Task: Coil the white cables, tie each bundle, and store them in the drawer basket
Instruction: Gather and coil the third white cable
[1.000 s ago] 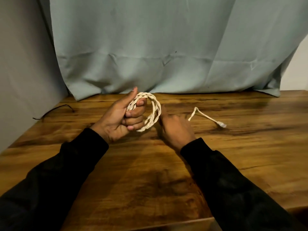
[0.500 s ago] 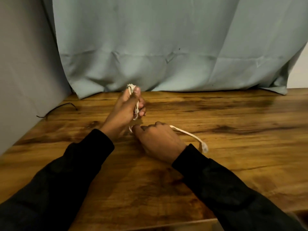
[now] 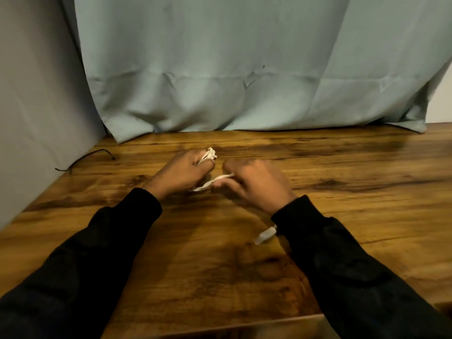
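Head view: both hands work low over the wooden table (image 3: 342, 192), close together and just in front of the pale blue curtain (image 3: 244, 69). The left hand (image 3: 182, 173) is closed around the coiled white cable (image 3: 210, 153); most of the bundle is hidden inside the grip, and only a small bunch of loops pokes out past the thumb and forefinger at the far side of the hand. From under that hand a single free strand (image 3: 210, 183) runs toward the right hand (image 3: 254, 183), slightly slack and close above the table. The right hand pinches this strand between thumb and curled fingers, so its grip is narrow and holding the cable's loose tail. The strand then disappears beneath the right palm and wrist, and the white plug end (image 3: 265, 236) shows again beside the right sleeve (image 3: 342, 265), near the table; whether it touches the surface is unclear because it is blurred. A thin black wire (image 3: 85, 159) lies on the table at the far left, well apart from the hands.
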